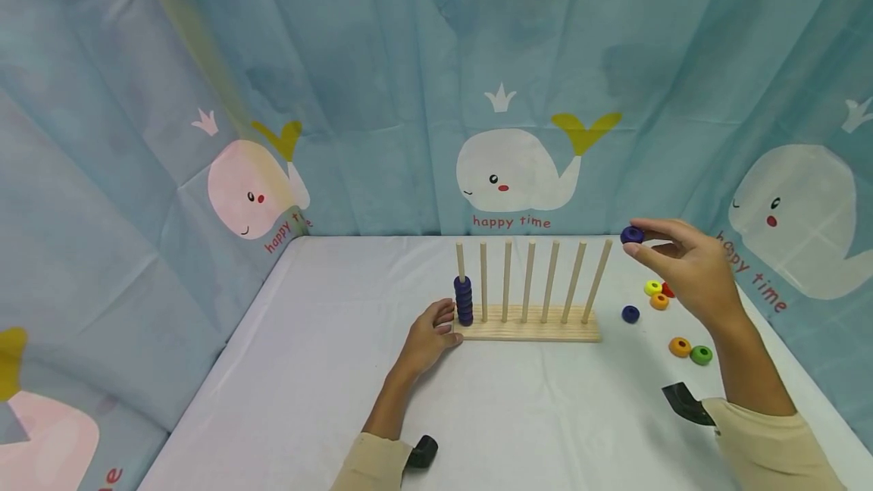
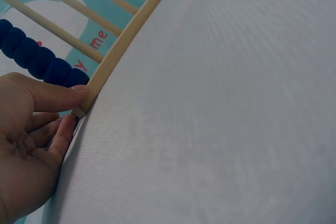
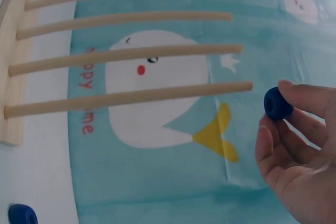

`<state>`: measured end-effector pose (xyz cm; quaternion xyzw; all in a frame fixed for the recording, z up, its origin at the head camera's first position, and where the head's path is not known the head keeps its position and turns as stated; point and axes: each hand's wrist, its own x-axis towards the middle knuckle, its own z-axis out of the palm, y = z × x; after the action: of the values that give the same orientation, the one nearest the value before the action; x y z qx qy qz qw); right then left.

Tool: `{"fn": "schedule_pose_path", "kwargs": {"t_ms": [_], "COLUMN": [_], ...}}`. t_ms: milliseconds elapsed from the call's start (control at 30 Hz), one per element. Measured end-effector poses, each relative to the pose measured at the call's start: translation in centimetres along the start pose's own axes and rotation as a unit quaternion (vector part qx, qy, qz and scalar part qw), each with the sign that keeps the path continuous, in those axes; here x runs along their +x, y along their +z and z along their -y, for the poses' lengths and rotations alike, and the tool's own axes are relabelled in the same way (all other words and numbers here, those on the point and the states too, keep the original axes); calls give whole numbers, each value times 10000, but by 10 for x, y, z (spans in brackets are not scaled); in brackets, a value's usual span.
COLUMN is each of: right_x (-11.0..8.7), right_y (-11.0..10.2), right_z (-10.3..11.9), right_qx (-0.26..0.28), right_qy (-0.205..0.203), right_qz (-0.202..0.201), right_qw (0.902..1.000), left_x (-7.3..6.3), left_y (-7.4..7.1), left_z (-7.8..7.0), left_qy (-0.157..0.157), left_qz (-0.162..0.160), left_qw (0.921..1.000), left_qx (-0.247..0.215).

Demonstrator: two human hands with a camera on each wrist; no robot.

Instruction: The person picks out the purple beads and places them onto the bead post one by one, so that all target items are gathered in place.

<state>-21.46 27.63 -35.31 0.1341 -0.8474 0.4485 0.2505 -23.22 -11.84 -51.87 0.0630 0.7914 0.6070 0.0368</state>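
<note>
A wooden peg rack (image 1: 532, 333) with several upright pegs stands on the table. Dark blue ring beads (image 1: 464, 301) are stacked on its leftmost peg; the other pegs are bare. My left hand (image 1: 428, 338) holds the left end of the base, with the thumb (image 2: 73, 97) on its front edge, beside the bead stack. My right hand (image 1: 689, 267) pinches a blue bead (image 3: 277, 103) between thumb and fingertips. That bead is in the air just right of the tip of the rightmost peg (image 3: 131, 98), apart from it.
Right of the rack lie a loose blue bead (image 1: 630, 314), a yellow bead (image 1: 652, 288), a red bead (image 1: 668, 290), two orange beads (image 1: 679, 347) and a green bead (image 1: 701, 355). The white-covered table (image 1: 307, 370) meets a blue whale-print curtain (image 1: 382, 135) behind and at the sides.
</note>
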Motion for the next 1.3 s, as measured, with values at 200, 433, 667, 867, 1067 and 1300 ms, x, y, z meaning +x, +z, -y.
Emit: {"fn": "schedule_pose_path", "kwargs": {"t_ms": [200, 433, 667, 867, 1067, 1300], "right_x": [4, 9, 14, 20, 23, 25], "right_y": [9, 25, 42, 58, 75, 92], "right_z": [14, 28, 41, 51, 56, 63], "right_qx": [284, 733, 810, 1075, 1207, 1182], "right_qy": [-138, -357, -566, -649, -644, -719], "right_qz": [137, 394, 571, 842, 1130, 1224], "right_qw": [9994, 9959, 9935, 9885, 9841, 9828], "left_x": [1, 1, 1, 0, 0, 0], "left_y": [0, -1, -1, -1, -1, 0], "left_z": [2, 3, 3, 2, 3, 2], "left_qy": [42, 48, 4, -22, -43, 4], "left_qz": [8, 52, 87, 90, 88, 32], "left_qw": [10000, 9999, 9999, 9999, 9999, 10000], "left_qx": [4, -94, -76, -117, -123, -91]}}
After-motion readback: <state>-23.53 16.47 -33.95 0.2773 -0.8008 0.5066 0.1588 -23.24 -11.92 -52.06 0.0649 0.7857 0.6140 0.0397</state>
